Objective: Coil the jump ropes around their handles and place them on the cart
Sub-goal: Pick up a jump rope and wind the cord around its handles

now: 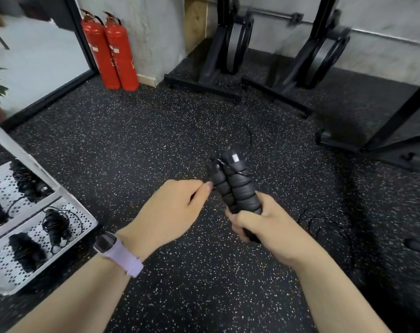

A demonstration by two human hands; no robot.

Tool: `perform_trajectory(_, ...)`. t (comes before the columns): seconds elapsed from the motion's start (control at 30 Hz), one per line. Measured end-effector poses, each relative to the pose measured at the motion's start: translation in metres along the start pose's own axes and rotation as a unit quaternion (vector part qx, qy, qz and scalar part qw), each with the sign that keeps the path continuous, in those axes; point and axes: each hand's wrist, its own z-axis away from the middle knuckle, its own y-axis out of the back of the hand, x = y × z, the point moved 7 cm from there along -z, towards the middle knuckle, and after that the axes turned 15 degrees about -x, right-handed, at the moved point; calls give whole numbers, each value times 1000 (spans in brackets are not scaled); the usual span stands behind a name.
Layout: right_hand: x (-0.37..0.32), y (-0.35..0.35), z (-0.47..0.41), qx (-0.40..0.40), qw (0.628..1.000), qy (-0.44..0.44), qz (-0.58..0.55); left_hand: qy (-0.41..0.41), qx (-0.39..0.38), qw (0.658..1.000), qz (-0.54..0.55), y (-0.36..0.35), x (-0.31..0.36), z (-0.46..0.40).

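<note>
Two handles (235, 186) in right hand's (264, 227) curled grip — left hand's (170, 210) fingertips pinching thin rope.

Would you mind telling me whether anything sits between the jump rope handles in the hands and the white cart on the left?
Nothing visible does: only bare speckled floor lies between the handles and the cart.

Jump rope handles (235, 186): matt black foam, ribbed. Rope (324, 224) on floor: thin, glossy black cord. Floor (156, 140): rough black rubber, pale speckles. Cart (86, 221): white perforated metal trays, smooth. Fire extinguishers (112, 51): glossy red painted metal. Watch strap (124, 257): matt lilac, smooth, rubbery. Wall (153, 27): grey, rough plaster look.
</note>
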Motion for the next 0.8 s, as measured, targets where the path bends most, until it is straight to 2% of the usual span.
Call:
perform_trajectory(0.1, 5, 9, -1, 53, 998, -23, -5, -2, 35, 997, -69, 7, 2, 0)
perform_trajectory(0.27, 16, 26, -1, 138, 986, -82, 50, -9, 46, 976, -210, 9, 11, 6)
perform_trajectory(0.4, 22, 41, 4, 204, 973, -101, 43, -12, -12, 976, -217, 4, 10, 8)
perform_trajectory(0.5, 22, 44, 5, 212, 972, -93, 40, 6, -78, 983, -165, -5, 9, 9)
perform_trajectory(0.57, 22, 38, 4, 177, 981, -66, -42, 41, -119, 985, -120, -11, 2, 8)
perform_trajectory(0.63, 19, 29, 3, 83, 977, -23, -194, 96, -138, 984, -61, -10, -12, 8)
perform_trajectory(0.73, 6, 7, 7, -113, 936, 0, -333, 155, -129, 977, 68, -8, -30, 8)
perform_trajectory(0.8, 3, -9, 12, -229, 901, -20, -369, 173, -104, 973, 115, -3, -34, 7)
